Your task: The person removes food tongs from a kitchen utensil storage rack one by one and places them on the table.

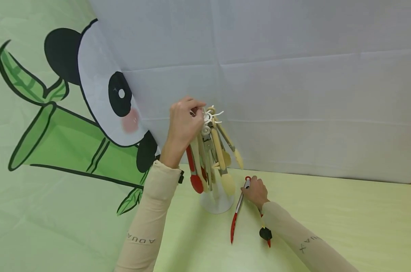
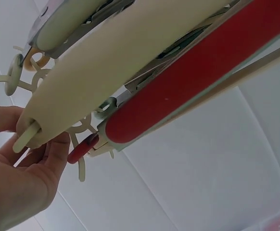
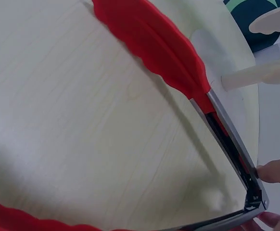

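A white stand [image 1: 210, 207] with hooked prongs at its top carries several hanging tongs, cream [image 1: 228, 184] and red [image 1: 196, 184]. My left hand [image 1: 186, 119] is at the prongs, fingertips pinching the top end of a cream handle [image 2: 116, 62]; one prong pokes through that handle's hole. Beside it hangs a red handle [image 2: 193, 72] with a small red loop. Low over the table, my right hand [image 1: 256, 192] grips a pair of red-tipped tongs [image 3: 229, 137] near the hinge. The tongs' arms are spread wide, scalloped red tips pointing toward me.
The pale yellow-green table [image 1: 328, 211] stretches away to the right of the stand. Behind it rises a creased white backdrop [image 1: 310, 90]. A panda and bamboo print [image 1: 79, 139] covers the left side.
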Demonstrator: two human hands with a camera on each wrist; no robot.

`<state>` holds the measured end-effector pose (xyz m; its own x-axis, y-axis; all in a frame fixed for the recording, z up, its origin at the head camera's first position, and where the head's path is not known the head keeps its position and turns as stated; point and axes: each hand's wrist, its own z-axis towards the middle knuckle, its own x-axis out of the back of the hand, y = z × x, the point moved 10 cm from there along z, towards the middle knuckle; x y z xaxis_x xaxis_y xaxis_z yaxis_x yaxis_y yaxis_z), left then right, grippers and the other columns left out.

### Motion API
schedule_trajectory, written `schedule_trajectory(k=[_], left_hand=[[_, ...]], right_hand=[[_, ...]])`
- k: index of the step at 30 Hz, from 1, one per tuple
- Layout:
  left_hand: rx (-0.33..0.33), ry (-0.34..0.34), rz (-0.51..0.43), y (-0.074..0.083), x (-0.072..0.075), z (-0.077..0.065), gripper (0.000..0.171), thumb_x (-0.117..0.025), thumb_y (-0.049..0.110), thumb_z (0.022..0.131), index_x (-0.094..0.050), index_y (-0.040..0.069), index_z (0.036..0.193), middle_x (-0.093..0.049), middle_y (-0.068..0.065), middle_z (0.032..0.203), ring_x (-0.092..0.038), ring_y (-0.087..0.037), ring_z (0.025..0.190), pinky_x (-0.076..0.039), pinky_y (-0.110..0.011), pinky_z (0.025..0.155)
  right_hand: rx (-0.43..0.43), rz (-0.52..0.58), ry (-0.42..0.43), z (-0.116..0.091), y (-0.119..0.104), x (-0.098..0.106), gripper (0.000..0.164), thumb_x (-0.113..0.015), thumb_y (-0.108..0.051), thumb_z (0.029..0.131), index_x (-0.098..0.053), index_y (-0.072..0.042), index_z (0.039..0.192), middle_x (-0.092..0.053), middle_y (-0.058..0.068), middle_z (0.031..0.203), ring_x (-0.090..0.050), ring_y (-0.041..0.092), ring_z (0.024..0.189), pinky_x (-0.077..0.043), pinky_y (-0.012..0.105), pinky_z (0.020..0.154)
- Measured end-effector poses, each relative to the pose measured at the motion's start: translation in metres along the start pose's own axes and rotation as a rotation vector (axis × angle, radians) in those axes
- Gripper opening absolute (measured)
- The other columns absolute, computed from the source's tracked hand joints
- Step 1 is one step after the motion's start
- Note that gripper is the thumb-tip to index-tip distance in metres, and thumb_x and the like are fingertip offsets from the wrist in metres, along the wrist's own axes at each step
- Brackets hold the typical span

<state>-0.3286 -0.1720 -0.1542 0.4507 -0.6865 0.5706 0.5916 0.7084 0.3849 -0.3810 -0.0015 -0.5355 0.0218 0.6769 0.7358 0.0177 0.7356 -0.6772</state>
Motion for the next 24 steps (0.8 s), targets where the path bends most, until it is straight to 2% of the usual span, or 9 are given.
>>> schedule_trajectory(k=[5,11,13,16,21,24], left_hand=[[0.000,-0.018,-0.006,-0.0002,-0.0005,-0.0004,0.028,-0.047,-0.007,0.084,-0.074,-0.004,0.093,-0.065,-0.014,0.085,-0.059,-0.022,0.070,-0.049,-0.030,0.063],[-0.005,-0.032,-0.012,-0.0003,0.0006,-0.0011,0.028,-0.047,-0.007,0.085,-0.073,-0.003,0.094,-0.065,-0.015,0.087,-0.059,-0.023,0.071,-0.050,-0.031,0.064],[0.001,-0.032,-0.017,-0.0011,0.0005,-0.0013,0.028,-0.047,-0.007,0.085,-0.073,-0.003,0.093,-0.065,-0.014,0.087,-0.059,-0.023,0.071,-0.049,-0.031,0.063],[0.011,-0.032,-0.021,-0.0020,0.0004,-0.0016,0.028,-0.047,-0.007,0.085,-0.073,-0.003,0.093,-0.065,-0.015,0.087,-0.059,-0.023,0.070,-0.049,-0.032,0.062],[0.010,-0.038,-0.024,-0.0014,-0.0003,-0.0011,0.029,-0.046,-0.008,0.085,-0.073,-0.003,0.094,-0.066,-0.015,0.089,-0.059,-0.023,0.070,-0.049,-0.031,0.063],[0.007,-0.041,-0.020,-0.0006,-0.0006,-0.0003,0.029,-0.046,-0.009,0.086,-0.073,-0.003,0.094,-0.066,-0.015,0.089,-0.059,-0.024,0.069,-0.047,-0.031,0.061]], right_hand=[[-0.005,0.004,-0.006,0.0008,0.0040,-0.0028,0.038,-0.072,-0.020,0.081,-0.051,0.009,0.096,-0.053,0.018,0.081,-0.053,0.028,0.070,-0.047,0.040,0.060],[0.044,0.123,-0.029,-0.0046,0.0017,0.0015,0.024,-0.062,0.000,0.078,-0.054,0.014,0.096,-0.057,0.024,0.088,-0.053,0.031,0.074,-0.049,0.044,0.067],[0.059,0.133,-0.037,-0.0055,0.0032,0.0017,0.028,-0.059,0.005,0.075,-0.053,0.016,0.100,-0.057,0.028,0.094,-0.054,0.034,0.078,-0.049,0.048,0.072],[0.078,0.113,-0.040,-0.0051,0.0048,0.0018,0.027,-0.058,0.007,0.073,-0.054,0.017,0.098,-0.057,0.029,0.094,-0.055,0.036,0.080,-0.049,0.049,0.074],[0.072,0.100,-0.042,-0.0029,0.0069,0.0012,0.020,-0.057,0.008,0.073,-0.055,0.014,0.092,-0.057,0.025,0.090,-0.054,0.031,0.074,-0.050,0.046,0.070],[0.063,0.112,-0.043,-0.0029,0.0069,0.0017,0.013,-0.057,0.010,0.072,-0.055,0.011,0.085,-0.056,0.019,0.083,-0.049,0.026,0.067,-0.048,0.040,0.062]])
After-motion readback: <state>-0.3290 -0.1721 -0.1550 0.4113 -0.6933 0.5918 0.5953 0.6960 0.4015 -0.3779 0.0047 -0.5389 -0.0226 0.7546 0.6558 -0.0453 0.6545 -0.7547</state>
